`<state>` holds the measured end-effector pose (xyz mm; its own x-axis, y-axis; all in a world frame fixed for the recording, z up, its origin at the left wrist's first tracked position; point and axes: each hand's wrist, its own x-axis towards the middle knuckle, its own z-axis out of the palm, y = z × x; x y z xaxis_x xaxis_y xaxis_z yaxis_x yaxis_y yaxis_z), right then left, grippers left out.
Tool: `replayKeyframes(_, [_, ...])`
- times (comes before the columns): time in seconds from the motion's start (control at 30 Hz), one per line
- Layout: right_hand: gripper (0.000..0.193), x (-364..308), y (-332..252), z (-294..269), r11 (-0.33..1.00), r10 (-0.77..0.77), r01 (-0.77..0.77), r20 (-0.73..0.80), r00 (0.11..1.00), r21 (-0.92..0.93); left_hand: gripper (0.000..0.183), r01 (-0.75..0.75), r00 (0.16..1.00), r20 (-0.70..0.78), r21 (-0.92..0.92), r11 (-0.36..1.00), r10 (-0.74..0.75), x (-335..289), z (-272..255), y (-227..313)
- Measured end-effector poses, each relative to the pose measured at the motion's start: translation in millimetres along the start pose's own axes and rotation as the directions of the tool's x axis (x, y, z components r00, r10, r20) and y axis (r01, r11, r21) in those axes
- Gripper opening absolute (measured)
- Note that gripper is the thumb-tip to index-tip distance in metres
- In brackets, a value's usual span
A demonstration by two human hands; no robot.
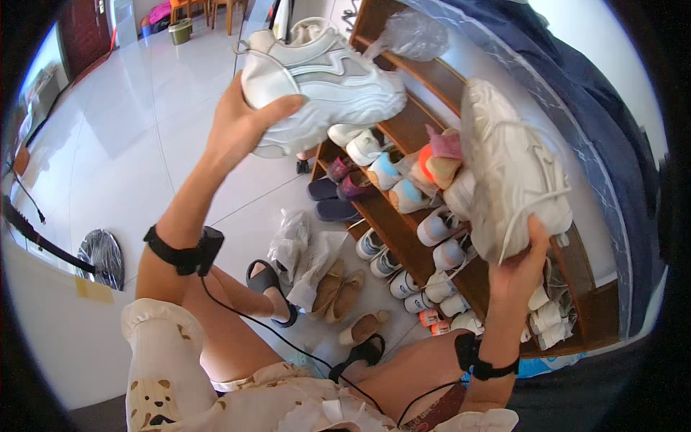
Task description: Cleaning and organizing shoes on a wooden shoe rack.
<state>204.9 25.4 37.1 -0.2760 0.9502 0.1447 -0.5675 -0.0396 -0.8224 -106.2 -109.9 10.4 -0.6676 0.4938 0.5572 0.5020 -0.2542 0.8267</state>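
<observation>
A chunky white sneaker [327,86] is gripped at its heel by my left hand [248,119], raised at the upper middle with its toe to the right. My right hand [520,263] grips the heel of another off-white chunky sneaker [507,162], its laces loose and its toe upward. Both shoes are apart, held up in front of a wooden shoe rack [399,237]. Beside the right one, an orange and pink shoe [435,162] and white-blue shoes [387,171] stand on a shelf.
Several sneakers fill the lower shelves. A crumpled clear bag [410,34] lies on the top shelf. Beige flats [345,294] and crumpled plastic wrap [290,237] lie on the floor by my sandalled feet. A dark blue cover [576,93] hangs at the right.
</observation>
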Motion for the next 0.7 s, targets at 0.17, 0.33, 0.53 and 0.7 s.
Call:
replayKeyframes(0.17, [0.047,-24.4,58.9,26.8,0.928,0.372,-0.365,0.128,0.919,-0.079,0.06,0.173,0.979,0.075,0.181,0.968,-0.189,26.7,-66.4,-37.4])
replayKeyframes(0.33, [0.07,-3.4,181.8,54.4,0.792,0.608,-0.573,0.201,0.768,-0.211,0.067,0.282,0.942,0.034,0.453,0.846,-0.333,47.5,-109.0,-113.9])
replayKeyframes(0.53, [0.077,-17.1,345.7,61.6,0.686,0.658,-0.606,-0.011,0.753,-0.404,0.077,0.472,0.808,-0.067,0.667,0.576,-0.585,7.7,-160.1,-203.6])
replayKeyframes(0.7, [0.081,-52.8,427.6,78.6,0.58,0.596,-0.411,0.023,0.803,-0.703,0.079,0.549,0.691,-0.145,0.742,0.384,-0.708,-52.9,-190.6,-263.8])
